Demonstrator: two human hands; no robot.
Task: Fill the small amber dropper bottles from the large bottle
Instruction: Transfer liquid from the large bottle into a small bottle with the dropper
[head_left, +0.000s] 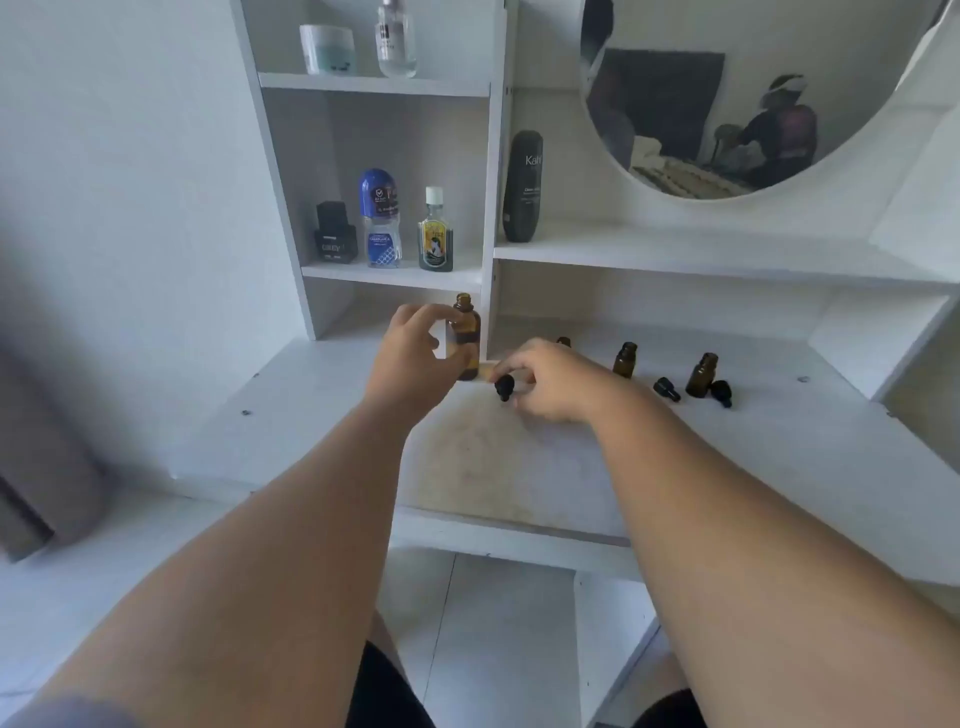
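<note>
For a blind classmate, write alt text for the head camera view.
A person's left hand grips an uncapped large amber bottle upright at a white desk, while the right hand pinches a black dropper cap. Further right stand open small amber bottles, loose caps beside them.

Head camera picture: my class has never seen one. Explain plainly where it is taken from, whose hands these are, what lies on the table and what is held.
No machine here: a person wears one camera on the head, looking forward and down, so both bare arms reach in from below. The left hand grips the large amber bottle, which is uncapped. The right hand pinches a black dropper cap. On the white table stand two small amber bottles, open, with a third half hidden behind the right hand; two more dropper caps lie beside them. The shelves behind hold toiletries.
</note>
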